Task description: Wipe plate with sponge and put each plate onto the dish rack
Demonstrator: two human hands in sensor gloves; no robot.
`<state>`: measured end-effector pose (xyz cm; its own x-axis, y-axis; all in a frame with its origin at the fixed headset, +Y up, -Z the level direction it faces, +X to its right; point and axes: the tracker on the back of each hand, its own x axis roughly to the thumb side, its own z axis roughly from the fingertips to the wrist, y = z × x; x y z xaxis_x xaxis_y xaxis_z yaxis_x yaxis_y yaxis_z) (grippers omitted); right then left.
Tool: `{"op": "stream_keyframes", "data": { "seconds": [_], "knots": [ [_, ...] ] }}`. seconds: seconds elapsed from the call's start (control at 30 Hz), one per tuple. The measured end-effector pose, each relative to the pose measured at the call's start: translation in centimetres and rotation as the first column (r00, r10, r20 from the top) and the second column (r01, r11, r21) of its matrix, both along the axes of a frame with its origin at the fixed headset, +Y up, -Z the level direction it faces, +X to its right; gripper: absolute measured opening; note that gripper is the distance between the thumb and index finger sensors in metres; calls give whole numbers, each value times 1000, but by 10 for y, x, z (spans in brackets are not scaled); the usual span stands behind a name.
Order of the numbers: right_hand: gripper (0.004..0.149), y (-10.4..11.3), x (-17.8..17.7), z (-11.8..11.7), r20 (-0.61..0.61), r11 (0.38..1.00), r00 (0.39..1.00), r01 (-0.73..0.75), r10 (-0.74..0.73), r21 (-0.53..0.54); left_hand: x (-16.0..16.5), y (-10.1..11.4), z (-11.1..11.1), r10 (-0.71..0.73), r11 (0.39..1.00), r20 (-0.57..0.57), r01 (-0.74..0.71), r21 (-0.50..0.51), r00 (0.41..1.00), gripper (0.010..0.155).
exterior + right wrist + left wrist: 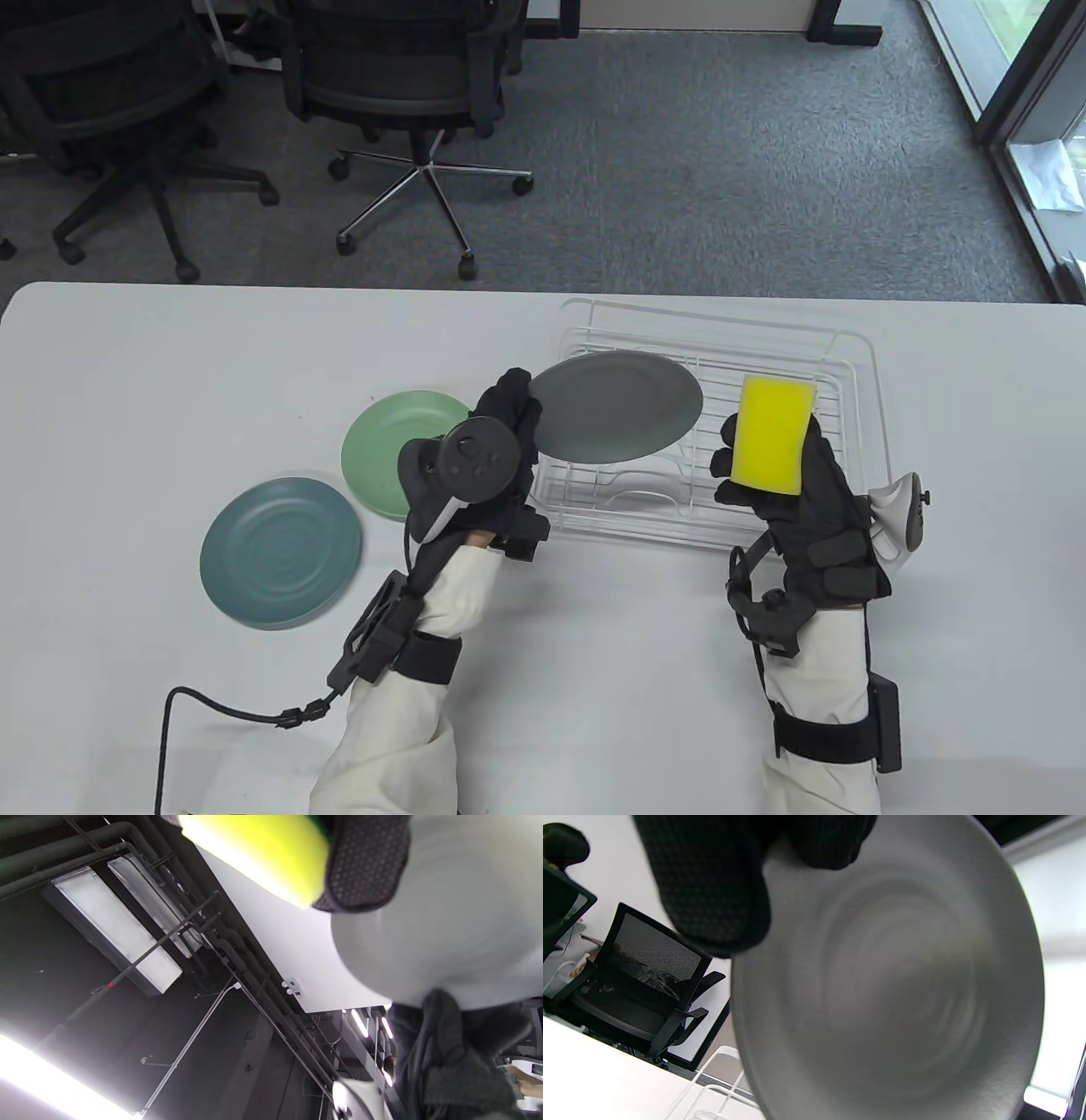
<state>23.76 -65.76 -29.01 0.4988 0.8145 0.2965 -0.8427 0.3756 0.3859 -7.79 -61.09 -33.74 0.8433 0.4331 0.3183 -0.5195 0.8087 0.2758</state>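
The left hand (496, 450) grips the grey plate (618, 409) by its rim at the plate's 9 o'clock edge, thumb curled over the face, and holds it tilted in the air above the rack (857, 399). In the left wrist view the plate (891, 984) fills the frame, its ringed face toward the camera. The right hand (793, 484), at 3 o'clock of the plate and apart from it, holds the yellow sponge (772, 433) upright, fingers wrapped round it. On the table (127, 356) at 9 o'clock of the left hand lie a green plate (386, 450) and, touching it, a teal plate (280, 552).
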Motion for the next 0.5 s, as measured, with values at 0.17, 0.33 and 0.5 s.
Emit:
{"op": "stream_keyframes", "data": {
  "seconds": [0.17, 0.33, 0.5],
  "knots": [
    [62, 2, 0, 1, -6, 1000, 1000, 15, -15, 4, 40, 0, -11, -190, 982, -4, 190, -2, 982, 39],
    [62, 4, -1, 2, -7, 1000, 1000, 25, -25, 2, 71, -9, -21, -313, 950, -10, 313, -7, 950, 39],
    [62, 4, -1, 2, -17, 1000, 1000, 26, -26, 1, 84, -18, -26, -356, 934, -8, 356, -28, 934, 39]
  ]
}}
